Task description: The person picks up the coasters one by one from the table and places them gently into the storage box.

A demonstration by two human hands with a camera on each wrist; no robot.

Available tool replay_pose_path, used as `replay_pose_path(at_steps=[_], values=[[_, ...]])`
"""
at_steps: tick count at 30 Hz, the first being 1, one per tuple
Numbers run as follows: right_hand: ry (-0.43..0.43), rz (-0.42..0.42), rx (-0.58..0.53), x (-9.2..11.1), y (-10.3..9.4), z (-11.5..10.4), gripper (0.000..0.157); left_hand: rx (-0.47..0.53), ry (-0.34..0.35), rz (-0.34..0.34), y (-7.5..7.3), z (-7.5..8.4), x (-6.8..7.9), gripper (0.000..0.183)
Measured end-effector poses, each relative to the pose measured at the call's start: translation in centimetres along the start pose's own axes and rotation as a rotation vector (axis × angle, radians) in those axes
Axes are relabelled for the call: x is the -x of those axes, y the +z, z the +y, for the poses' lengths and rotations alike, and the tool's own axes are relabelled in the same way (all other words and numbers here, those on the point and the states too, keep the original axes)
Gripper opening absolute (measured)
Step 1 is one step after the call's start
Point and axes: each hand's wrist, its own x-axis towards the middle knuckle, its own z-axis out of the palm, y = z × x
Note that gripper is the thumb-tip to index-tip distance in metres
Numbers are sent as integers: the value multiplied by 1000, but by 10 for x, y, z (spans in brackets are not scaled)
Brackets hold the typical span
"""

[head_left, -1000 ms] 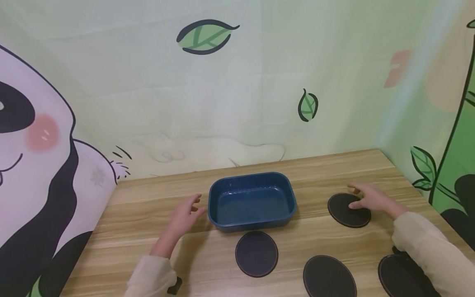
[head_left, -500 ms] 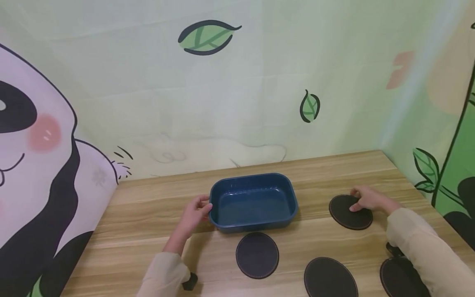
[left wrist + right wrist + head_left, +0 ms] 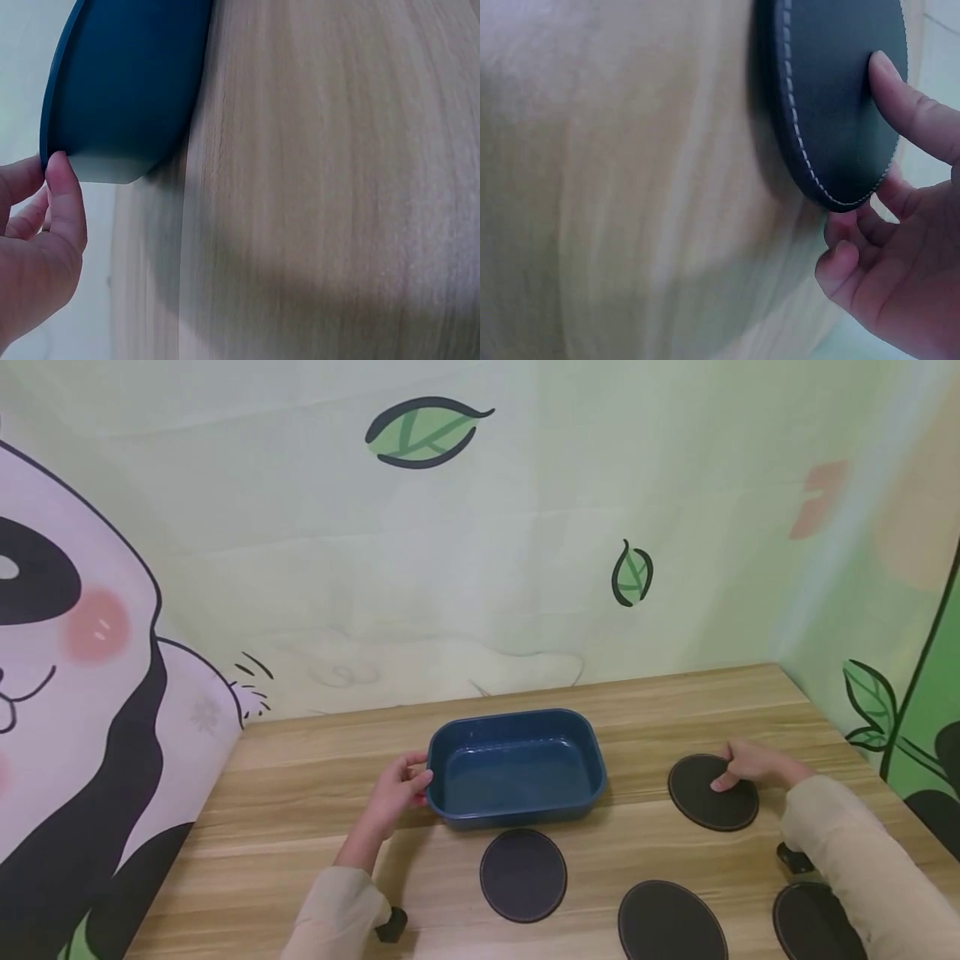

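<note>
A blue rectangular dish [image 3: 517,772] with rounded corners stands on the table, nothing inside it. At its left end my left hand [image 3: 396,789] pinches the rim, thumb on the near side in the left wrist view, where the dish's outer wall [image 3: 127,82] shows. To the right, my right hand [image 3: 753,762] grips a round black coaster [image 3: 697,789] by its far right edge. The right wrist view shows the thumb on the top of this stitched coaster [image 3: 829,90] and other fingers below its edge; the coaster looks slightly raised off the wood there.
More round dark coasters lie nearer the front: one [image 3: 523,875] just before the dish, another [image 3: 672,927] to its right, and a third [image 3: 813,922] partly behind the right sleeve [image 3: 855,852]. A printed cloth wall [image 3: 465,568] borders the wooden table [image 3: 285,793].
My left hand has moved right onto the dish's rim and taken hold of it. The right hand's fingers have closed in on the coaster's edge. The view has shifted slightly.
</note>
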Motion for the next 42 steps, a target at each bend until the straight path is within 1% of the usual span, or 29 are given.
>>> replay_pose_path(at_steps=[5,7,12,14,17,23,29,37,42], values=[[-23,-2,-28,1,-7,-7,31,12,-14,-6,0,1,-1,35],[-27,-12,-44,2,-10,-12,27,16,-21,-8,-1,1,-1,34],[17,-88,-124,5,-19,-18,22,22,-31,-16,-2,1,-2,35],[27,-110,-175,6,-23,-21,24,22,-29,-17,-2,2,-2,35],[19,-124,-237,8,-28,-25,30,22,-33,-11,-2,2,-2,34],[2,-120,-309,10,-36,-35,35,18,-33,-9,-2,4,-2,35],[-39,-98,-357,10,-37,-45,40,15,-32,-6,-1,3,-1,35],[-80,-60,-439,7,-35,-64,29,10,-37,-2,1,2,-1,34],[-111,-65,-473,2,-31,-78,24,12,-34,-5,2,3,0,34]])
